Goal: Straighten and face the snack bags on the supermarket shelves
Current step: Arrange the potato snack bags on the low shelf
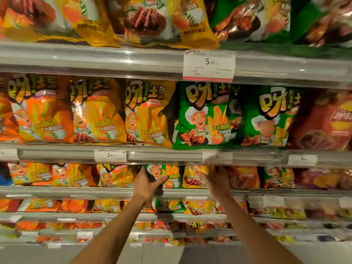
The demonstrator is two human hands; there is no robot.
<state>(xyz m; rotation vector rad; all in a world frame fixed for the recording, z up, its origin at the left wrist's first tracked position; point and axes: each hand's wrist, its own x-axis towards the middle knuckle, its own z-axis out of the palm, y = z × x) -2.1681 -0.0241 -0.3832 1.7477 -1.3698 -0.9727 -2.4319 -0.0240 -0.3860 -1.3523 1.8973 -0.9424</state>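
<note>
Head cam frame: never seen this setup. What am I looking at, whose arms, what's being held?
There is no robot here. A person wears one wide-angle camera on the head, looking forward and down, so the two bare arms reaching up from the bottom edge are the wearer's own. That is the only view.

In front are supermarket shelves stacked with snack bags: yellow and orange on the left, green ones toward the middle, red at the right. A price tag reading 5.90 hangs on an upper shelf edge.

Both hands are at the third shelf down. The left hand has its grip on a small green bag, thumb across the front. The right hand is at the right edge of the yellow bag beside it; blur hides whether its fingers curl round it.
</note>
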